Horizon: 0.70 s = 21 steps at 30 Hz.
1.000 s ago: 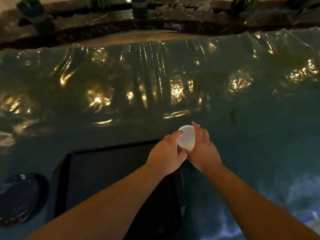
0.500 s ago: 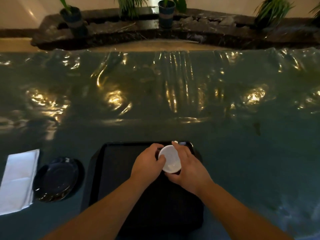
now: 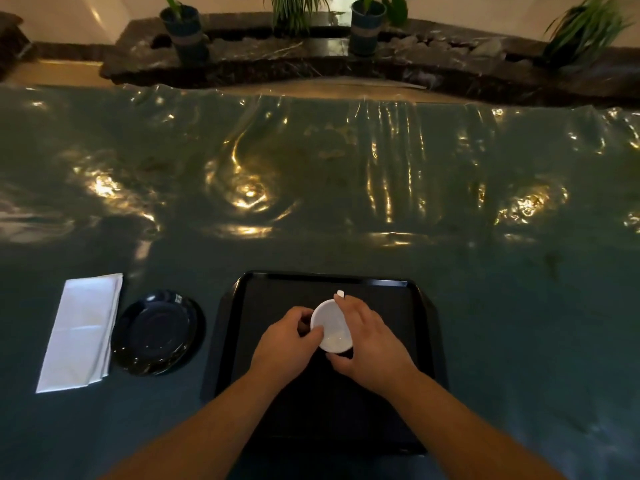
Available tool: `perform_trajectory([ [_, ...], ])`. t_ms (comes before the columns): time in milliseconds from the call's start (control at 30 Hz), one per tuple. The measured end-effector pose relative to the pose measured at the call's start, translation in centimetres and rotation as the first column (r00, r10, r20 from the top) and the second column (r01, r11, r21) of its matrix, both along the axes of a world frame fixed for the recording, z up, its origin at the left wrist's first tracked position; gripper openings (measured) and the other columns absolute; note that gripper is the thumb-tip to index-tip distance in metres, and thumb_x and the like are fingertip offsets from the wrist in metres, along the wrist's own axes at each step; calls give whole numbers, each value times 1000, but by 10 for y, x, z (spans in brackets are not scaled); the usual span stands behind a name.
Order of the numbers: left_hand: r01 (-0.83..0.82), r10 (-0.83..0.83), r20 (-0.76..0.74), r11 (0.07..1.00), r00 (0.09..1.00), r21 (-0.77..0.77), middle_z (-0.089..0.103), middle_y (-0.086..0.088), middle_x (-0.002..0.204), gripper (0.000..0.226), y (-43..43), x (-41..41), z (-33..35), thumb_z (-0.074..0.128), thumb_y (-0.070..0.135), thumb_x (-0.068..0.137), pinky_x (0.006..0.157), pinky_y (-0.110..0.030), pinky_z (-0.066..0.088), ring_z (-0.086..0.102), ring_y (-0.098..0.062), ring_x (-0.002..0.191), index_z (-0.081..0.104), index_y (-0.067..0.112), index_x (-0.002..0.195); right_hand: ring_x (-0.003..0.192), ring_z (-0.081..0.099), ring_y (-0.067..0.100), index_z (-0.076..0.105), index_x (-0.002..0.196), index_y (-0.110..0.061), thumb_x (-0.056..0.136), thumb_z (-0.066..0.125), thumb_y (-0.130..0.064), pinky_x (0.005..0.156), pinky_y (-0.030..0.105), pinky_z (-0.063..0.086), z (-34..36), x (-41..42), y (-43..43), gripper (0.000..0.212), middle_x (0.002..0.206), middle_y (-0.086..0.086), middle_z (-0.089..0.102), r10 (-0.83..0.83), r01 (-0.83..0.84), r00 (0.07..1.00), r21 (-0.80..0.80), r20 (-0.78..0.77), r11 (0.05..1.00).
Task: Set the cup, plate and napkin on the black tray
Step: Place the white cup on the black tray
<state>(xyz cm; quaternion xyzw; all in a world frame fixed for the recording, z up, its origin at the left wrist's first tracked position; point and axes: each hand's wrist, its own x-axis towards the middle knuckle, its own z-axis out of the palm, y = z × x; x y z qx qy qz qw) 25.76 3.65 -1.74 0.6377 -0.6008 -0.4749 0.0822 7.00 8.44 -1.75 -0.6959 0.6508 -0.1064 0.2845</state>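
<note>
Both hands, left (image 3: 289, 336) & right (image 3: 369, 344), now lowering white cup (image 3: 330, 329) over black tray (image 3: 408, 284) vs off-tray 1s ago; each grip holding it; plate (image 3: 156, 332), napkin (image 3: 81, 332) waiting on table

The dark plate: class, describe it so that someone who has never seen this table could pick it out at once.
Start at the black tray near the table's front edge, where both hands hold a white cup. Look left, off the tray, to the teal cloth: the dark plate lies flat there, between the tray and a folded white napkin. It is the only round, glossy, near-black thing; the napkin is pale and rectangular.
</note>
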Motion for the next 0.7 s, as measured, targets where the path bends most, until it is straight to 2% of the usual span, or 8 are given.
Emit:
perform_trajectory([
  [167, -46, 55, -113, 995, 992, 88, 75, 12, 95, 27, 6, -4, -3, 64, 42, 96, 74, -44, 64, 75, -7, 71, 61, 37, 123, 142, 32, 20, 15, 158, -32, 87, 63, -60, 116, 38, 32, 8, 0, 0, 91, 162, 1, 27, 61, -73, 990, -93, -126, 993],
  [333, -32, 58, -192, 991, 980, 132, 76, 12, 97, 29, 8, -28, -1, 64, 42, 99, 78, -45, 64, 76, -7, 73, 60, 36, 127, 150, 24, 25, 21, 158, -28, 95, 58, -44, 122, 39, 17, 13, -6, 2, 75, 163, 7, 29, 41, -64, 980, -114, -193, 991],
  [400, -41, 70, -206, 989, 976, 142, 76, 12, 97, 31, 8, -39, -2, 64, 41, 99, 79, -44, 63, 76, -8, 73, 60, 34, 128, 145, 34, 25, 31, 153, -24, 94, 59, -37, 121, 42, 28, 14, -13, 6, 67, 156, 6, 40, 43, -77, 975, -152, -217, 985],
  [500, -52, 83, -219, 988, 972, 146, 75, 12, 98, 32, 9, -54, -4, 65, 41, 98, 81, -44, 63, 76, -8, 72, 60, 33, 129, 127, 51, 24, 52, 137, -21, 93, 60, -31, 106, 43, 45, 12, -24, 14, 46, 136, 3, 58, 51, -101, 966, -191, -253, 976],
  [567, -50, 82, -218, 988, 973, 148, 75, 12, 98, 32, 8, -63, -4, 65, 43, 98, 81, -44, 63, 76, -8, 71, 59, 34, 128, 119, 57, 24, 60, 128, -20, 92, 63, -27, 103, 41, 48, 10, -33, 20, 37, 127, 2, 63, 39, -92, 963, -192, -265, 977],
  [700, -59, 90, -218, 988, 972, 142, 76, 9, 99, 37, 5, -81, -9, 66, 41, 98, 81, -47, 63, 76, -10, 68, 58, 30, 132, 113, 59, 21, 65, 122, -19, 91, 66, -24, 98, 37, 53, 8, -52, 21, 31, 117, -1, 67, -3, -54, 961, -200, -276, 978],
])
